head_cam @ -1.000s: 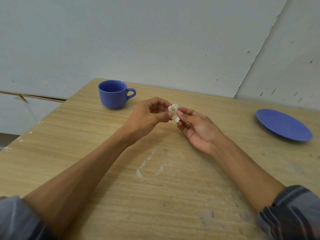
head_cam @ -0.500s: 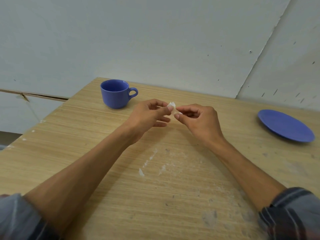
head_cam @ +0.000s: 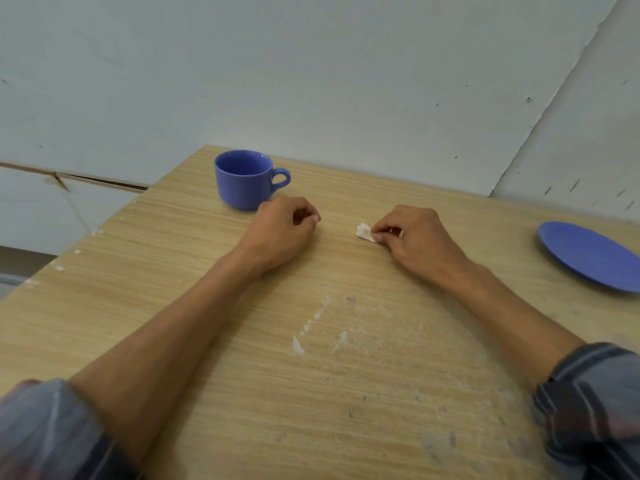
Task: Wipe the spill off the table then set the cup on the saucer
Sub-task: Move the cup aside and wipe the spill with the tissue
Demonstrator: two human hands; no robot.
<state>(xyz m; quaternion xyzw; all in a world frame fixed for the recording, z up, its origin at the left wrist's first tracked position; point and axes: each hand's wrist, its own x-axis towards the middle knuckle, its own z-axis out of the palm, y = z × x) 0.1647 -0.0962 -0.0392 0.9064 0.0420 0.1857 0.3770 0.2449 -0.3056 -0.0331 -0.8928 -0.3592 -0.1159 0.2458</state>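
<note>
– Hands apart on the wooden table: your left hand rests just beside the blue cup, fingers curled on nothing visible. Your right hand pinches a small stained paper wad against the wood.

– And the saucer?

– Far right, well apart from the cup, its edge cut off by the frame.

– What could go wrong?

– That wad is tiny and already soiled, so it may smear rather than lift. Your left knuckles sit close enough to knock the cup.

– Anything unclear?

– Whether the pale streaks nearer you are spill or old marks. Any liquid in the cup is hard to make out too.
</note>
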